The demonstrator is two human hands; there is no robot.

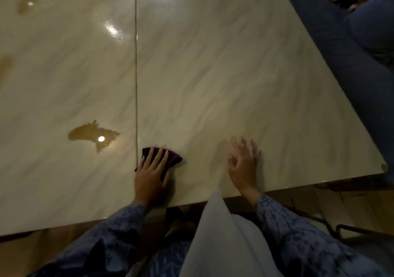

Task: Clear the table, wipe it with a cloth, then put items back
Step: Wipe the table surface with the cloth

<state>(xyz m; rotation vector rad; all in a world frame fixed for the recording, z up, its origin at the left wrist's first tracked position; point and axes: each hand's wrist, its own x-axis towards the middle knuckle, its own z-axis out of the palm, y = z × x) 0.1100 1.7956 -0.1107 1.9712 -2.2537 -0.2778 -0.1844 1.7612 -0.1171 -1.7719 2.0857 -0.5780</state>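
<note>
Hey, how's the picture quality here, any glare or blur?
Head view: dim, warm light; lamp glare on the glossy table and on the spill; right hand motion-blurred; left hand on the cloth sharper; wide-angle bending at edges.

The table (213, 74) has a glossy, cream marble-patterned top with grey veins, and a thin straight seam runs from 12 o'clock down to 6 o'clock just left of centre. A dark purple cloth (173, 158) lies bunched flat on the top near its 6 o'clock edge, touching the seam's right side. A brownish spill (89, 135) pools on the top at 10 o'clock of the cloth, near it but apart. Fainter brown smears sit at the far 10 o'clock corner.
</note>
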